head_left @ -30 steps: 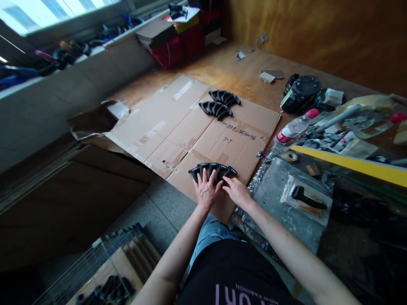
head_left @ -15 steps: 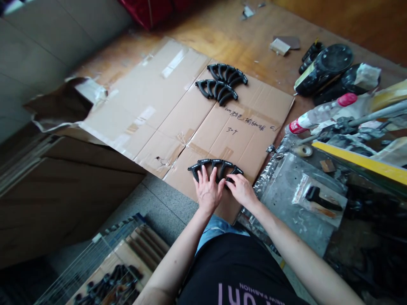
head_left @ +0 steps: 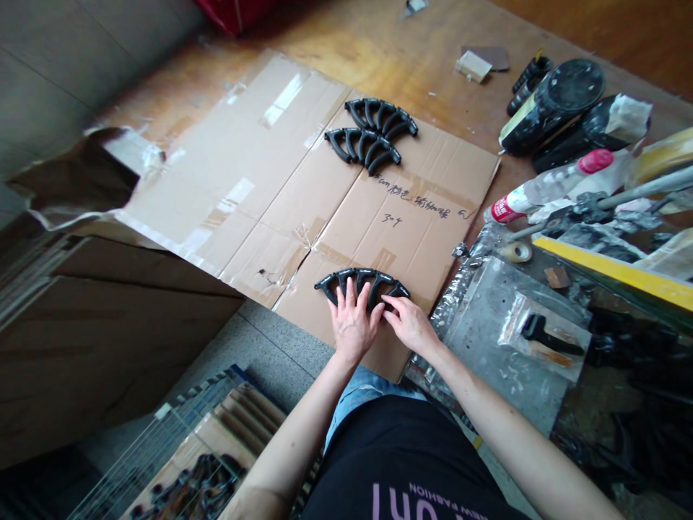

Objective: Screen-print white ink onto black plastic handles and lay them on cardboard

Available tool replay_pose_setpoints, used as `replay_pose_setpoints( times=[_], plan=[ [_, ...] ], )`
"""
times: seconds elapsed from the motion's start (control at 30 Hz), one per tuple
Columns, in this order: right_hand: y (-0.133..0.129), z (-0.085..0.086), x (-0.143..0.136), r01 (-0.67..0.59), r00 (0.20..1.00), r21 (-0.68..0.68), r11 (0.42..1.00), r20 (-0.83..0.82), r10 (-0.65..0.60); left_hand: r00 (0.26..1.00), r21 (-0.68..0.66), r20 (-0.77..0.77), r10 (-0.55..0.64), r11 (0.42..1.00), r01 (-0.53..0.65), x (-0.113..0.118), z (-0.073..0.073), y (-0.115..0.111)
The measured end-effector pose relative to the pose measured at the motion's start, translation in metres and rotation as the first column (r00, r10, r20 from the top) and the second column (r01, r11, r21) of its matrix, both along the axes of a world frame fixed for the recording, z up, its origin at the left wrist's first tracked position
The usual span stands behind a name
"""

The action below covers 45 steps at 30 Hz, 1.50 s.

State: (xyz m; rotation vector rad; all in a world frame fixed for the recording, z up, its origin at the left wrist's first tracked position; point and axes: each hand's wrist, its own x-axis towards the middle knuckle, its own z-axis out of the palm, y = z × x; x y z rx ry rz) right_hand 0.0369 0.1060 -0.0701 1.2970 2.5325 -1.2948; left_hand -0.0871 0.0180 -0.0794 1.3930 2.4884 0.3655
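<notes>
A fan-shaped row of several black curved handles [head_left: 362,273] lies at the near edge of a flattened cardboard sheet [head_left: 346,224]. My left hand [head_left: 353,321] rests over the row, palm down and fingers spread across the handles. At the right end of the row, my right hand [head_left: 410,323] has its thumb and fingers closed on one handle's lower part. The lower ends of the handles are partly covered by my hands. Farther up the sheet lie two more fans of the same black handles [head_left: 364,148], one just behind the other.
On the right stand black containers [head_left: 568,105], a plastic bottle with a pink cap [head_left: 541,189], a tape roll [head_left: 517,251] and a bagged black handle [head_left: 549,336]. At lower left is a wire basket [head_left: 162,433] with dark parts. An open carton [head_left: 81,180] sits at the left.
The view has shifted slightly. Both hands stay over the near row of handles, with hardly any movement of the fingers.
</notes>
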Motion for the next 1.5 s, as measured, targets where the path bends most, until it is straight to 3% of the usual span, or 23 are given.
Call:
replay_pose_setpoints(
  times=[0.1,0.3,0.47,0.6,0.7,0.8,1.0,1.1,1.17,1.33,1.5],
  plan=[
    [-0.002,0.0,0.003,-0.021,1.0,0.004,1.0,0.019,0.021,1.0,-0.011,-0.015,-0.014,1.0,0.014,0.004,0.0,0.001],
    [-0.014,-0.003,0.005,-0.11,0.987,0.174,0.979,0.133,0.087,0.999,-0.036,-0.021,0.04,0.999,-0.04,0.013,-0.003,0.007],
    [-0.017,0.0,0.006,-0.193,0.971,0.232,0.953,0.186,0.151,0.996,-0.025,-0.058,0.069,0.997,-0.071,0.017,-0.008,0.011],
    [-0.025,0.009,0.014,-0.235,0.964,0.298,0.925,0.193,0.183,0.998,0.012,-0.058,0.011,1.0,-0.011,0.005,-0.014,0.009],
    [-0.033,0.009,0.02,-0.265,0.957,0.357,0.896,0.211,0.199,0.997,0.048,-0.047,-0.056,0.997,0.058,-0.019,-0.017,0.018],
    [-0.035,0.0,0.02,-0.321,0.936,0.355,0.878,0.263,0.236,0.994,0.094,-0.083,-0.074,0.992,0.082,-0.058,-0.017,0.053],
    [-0.032,-0.021,0.016,-0.358,0.901,0.274,0.892,0.352,0.254,0.983,0.11,-0.179,-0.044,0.992,0.065,-0.144,-0.004,0.175],
    [-0.033,-0.027,0.016,-0.344,0.902,0.252,0.905,0.355,0.244,0.985,0.081,-0.164,-0.045,0.995,0.059,-0.168,-0.002,0.22],
    [-0.035,-0.031,0.015,-0.321,0.908,0.238,0.917,0.353,0.226,0.986,0.058,-0.158,-0.048,0.997,0.057,-0.174,-0.006,0.233],
    [-0.035,-0.033,0.013,-0.296,0.916,0.185,0.937,0.333,0.224,0.975,0.139,-0.219,-0.035,0.988,0.067,-0.162,-0.02,0.222],
    [-0.031,-0.014,0.013,-0.293,0.94,0.229,0.928,0.248,0.236,0.971,0.178,-0.235,-0.045,0.98,0.089,-0.145,-0.033,0.195]
  ],
)
